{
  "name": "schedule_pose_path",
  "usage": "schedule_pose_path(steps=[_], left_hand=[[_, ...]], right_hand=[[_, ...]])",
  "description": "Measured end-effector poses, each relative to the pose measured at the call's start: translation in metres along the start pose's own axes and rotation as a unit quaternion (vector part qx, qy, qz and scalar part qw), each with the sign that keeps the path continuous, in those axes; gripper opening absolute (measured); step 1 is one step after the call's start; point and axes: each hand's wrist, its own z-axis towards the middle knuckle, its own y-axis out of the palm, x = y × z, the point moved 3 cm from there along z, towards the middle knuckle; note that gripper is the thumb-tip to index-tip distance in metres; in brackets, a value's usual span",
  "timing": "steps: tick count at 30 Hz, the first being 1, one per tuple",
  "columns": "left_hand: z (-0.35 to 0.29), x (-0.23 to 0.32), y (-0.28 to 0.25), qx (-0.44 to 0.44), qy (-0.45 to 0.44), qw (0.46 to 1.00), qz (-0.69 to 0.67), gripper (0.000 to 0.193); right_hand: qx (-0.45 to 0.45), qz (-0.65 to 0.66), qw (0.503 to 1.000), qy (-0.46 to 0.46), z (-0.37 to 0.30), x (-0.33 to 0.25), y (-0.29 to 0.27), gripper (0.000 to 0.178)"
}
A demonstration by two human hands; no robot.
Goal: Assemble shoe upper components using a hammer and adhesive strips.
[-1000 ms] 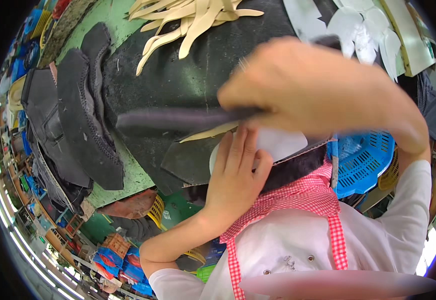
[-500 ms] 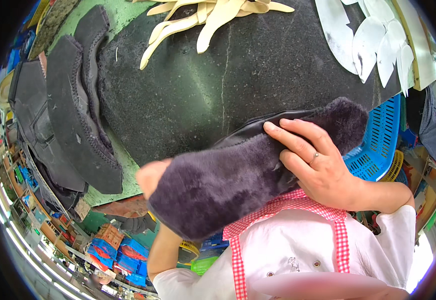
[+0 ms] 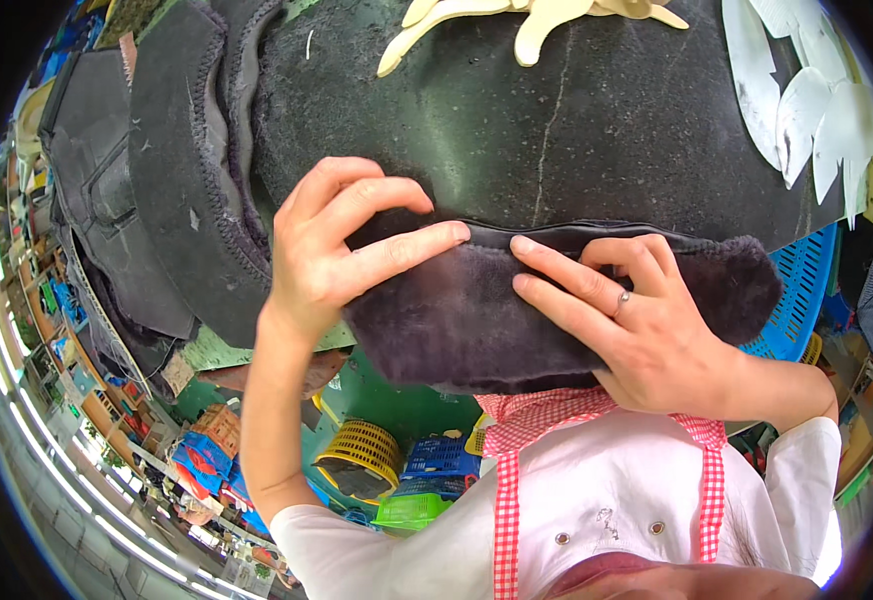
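A dark purple-grey plush piece point(image 3: 477, 315) lies at the near edge of the bench, its pile side up. A smooth black strip point(image 3: 577, 235), leather-like, runs along its far edge. My left hand point(image 3: 322, 245) grips the piece's far left part, one finger laid along the seam and the others bent over the far side. My right hand point(image 3: 647, 320), with a ring on one finger, holds the piece right of its middle. Two of its fingertips press on the seam, close to the left fingertip; the other fingers curl at the far edge.
The bench has a black worn mat point(image 3: 437, 130). Dark fleece-edged pieces point(image 3: 172, 150) are stacked at left. Cream curved strips point(image 3: 547, 25) lie at the back, white leaf-shaped pieces point(image 3: 807, 120) at far right. Blue point(image 3: 802, 290) and yellow point(image 3: 362, 450) baskets stand below the bench.
My left hand has come up from beneath the left end onto the far edge. The piece has levelled out and slid right. The whole view has shifted.
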Motion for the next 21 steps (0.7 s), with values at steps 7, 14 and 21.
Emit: schedule_pose_path(steps=[7, 14, 21], left_hand=[[0.014, 0.023, -0.021, 0.011, 0.022, 1.0, 0.015, 0.045], [-0.039, 0.064, 0.026, -0.174, -0.143, 0.974, -0.001, 0.092], [0.057, 0.131, 0.078, -0.093, -0.109, 0.971, -0.192, 0.098]], right_hand=[[-0.037, -0.112, 0.993, 0.016, 0.008, -0.015, 0.001, 0.058], [0.005, -0.03, 0.995, 0.091, -0.042, 0.032, -0.06, 0.07], [0.16, 0.201, 0.96, 0.114, -0.07, 0.074, -0.071, 0.076]])
